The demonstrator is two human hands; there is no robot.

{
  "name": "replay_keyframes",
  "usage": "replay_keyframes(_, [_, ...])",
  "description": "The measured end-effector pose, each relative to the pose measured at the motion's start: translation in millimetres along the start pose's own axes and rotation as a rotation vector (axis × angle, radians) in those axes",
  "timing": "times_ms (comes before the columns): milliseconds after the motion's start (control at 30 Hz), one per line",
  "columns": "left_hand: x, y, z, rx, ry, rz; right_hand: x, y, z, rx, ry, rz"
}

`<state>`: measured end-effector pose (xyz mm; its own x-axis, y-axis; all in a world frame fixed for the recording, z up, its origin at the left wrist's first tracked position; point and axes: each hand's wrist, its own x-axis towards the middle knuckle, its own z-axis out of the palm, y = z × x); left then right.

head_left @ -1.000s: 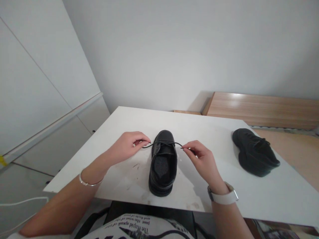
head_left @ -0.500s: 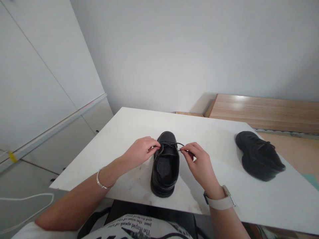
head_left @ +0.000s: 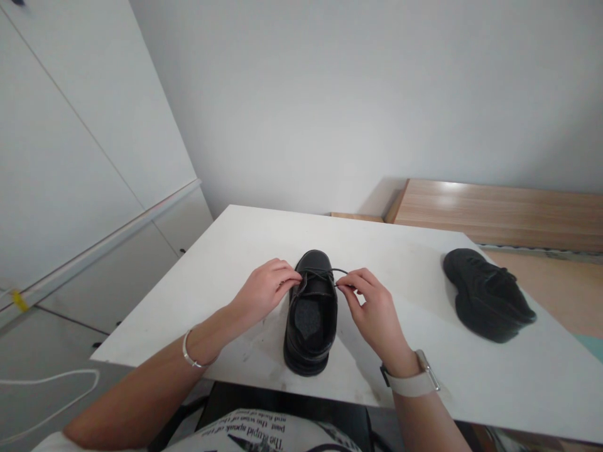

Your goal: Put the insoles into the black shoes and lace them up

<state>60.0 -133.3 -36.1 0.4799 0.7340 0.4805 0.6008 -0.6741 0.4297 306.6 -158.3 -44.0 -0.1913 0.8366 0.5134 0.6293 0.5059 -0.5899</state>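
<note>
A black leather shoe (head_left: 311, 320) stands on the white table (head_left: 226, 251), heel towards me, toe pointing away. My left hand (head_left: 266, 289) is at its left side, fingers pinched on one end of the thin black shoelace (head_left: 330, 272). At the shoe's right side my right hand (head_left: 372, 307) pinches the other end of the lace. Both hands are close to the shoe's opening, and the lace runs in a small arc between them over the tongue.
A second black shoe (head_left: 487, 301) lies on the table at the right. A wooden bench or shelf (head_left: 499, 210) stands behind the table. White cabinets (head_left: 70, 188) line the left wall. A white cable (head_left: 47, 383) lies on the floor at the left.
Both hands have moved inward towards the shoe, so the lace ends that were stretched out to the sides are now held close over its opening.
</note>
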Motion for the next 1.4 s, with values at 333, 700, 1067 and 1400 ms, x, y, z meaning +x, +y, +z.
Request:
replay_keyframes(333, [3.6,31.8,-9.3,-0.107,-0.123,-0.244,-2.4,-5.2,5.8,-0.033,0.022,-0.03])
replay_keyframes(700, [26.5,47.5,-18.1,0.267,-0.369,-0.212,11.4,-49.8,-5.6,-0.304,-0.26,0.078])
replay_keyframes(1067, [36.6,51.6,-19.0,0.319,-0.353,-0.125,30.1,-67.4,-0.9,-0.621,-0.319,0.053])
replay_keyframes(1400, [57.3,59.3,-59.6,-0.368,0.602,-0.075,58.0,-85.2,-26.2,0.369,0.494,-0.064])
